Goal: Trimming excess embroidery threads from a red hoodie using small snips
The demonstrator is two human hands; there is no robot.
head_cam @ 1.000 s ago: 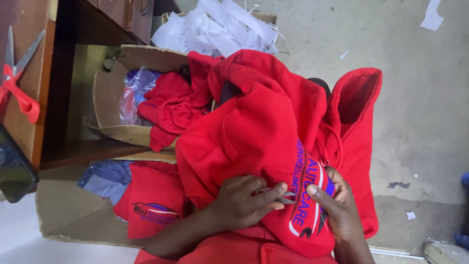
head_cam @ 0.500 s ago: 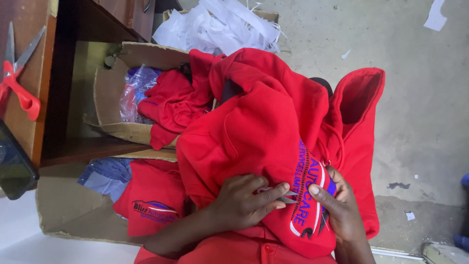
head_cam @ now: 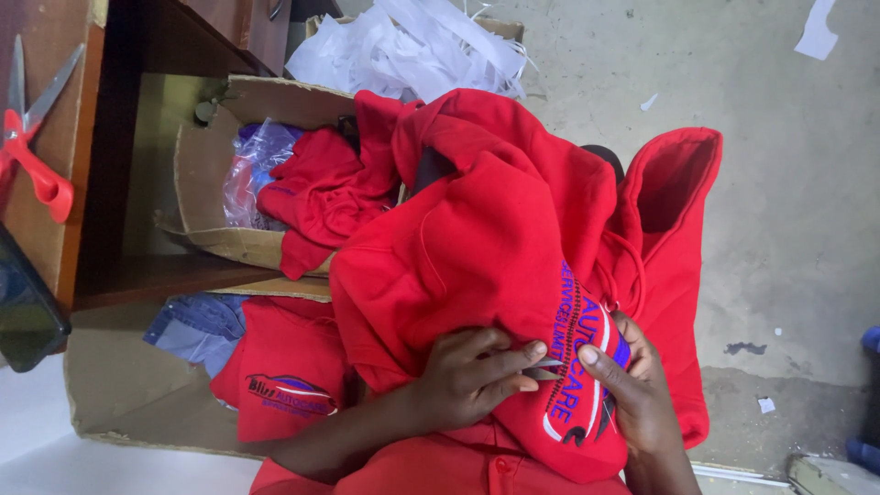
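Observation:
A red hoodie (head_cam: 486,247) with a purple, white and black embroidered emblem (head_cam: 579,367) lies over my lap. My left hand (head_cam: 467,376) rests on the fabric, its fingers pinched on a small metal tool (head_cam: 547,368) whose tip touches the emblem's edge. My right hand (head_cam: 632,399) grips the hoodie at the emblem, thumb pressed on the stitching right next to the tool's tip. The hood (head_cam: 674,192) hangs open to the right.
A cardboard box (head_cam: 206,174) holds more red garments (head_cam: 316,197) and a plastic bag. Another red garment with an emblem (head_cam: 284,376) and a denim piece (head_cam: 192,325) lie lower left. Red-handled scissors (head_cam: 37,137) rest on a wooden desk. White paper scraps (head_cam: 412,46) sit on the concrete floor.

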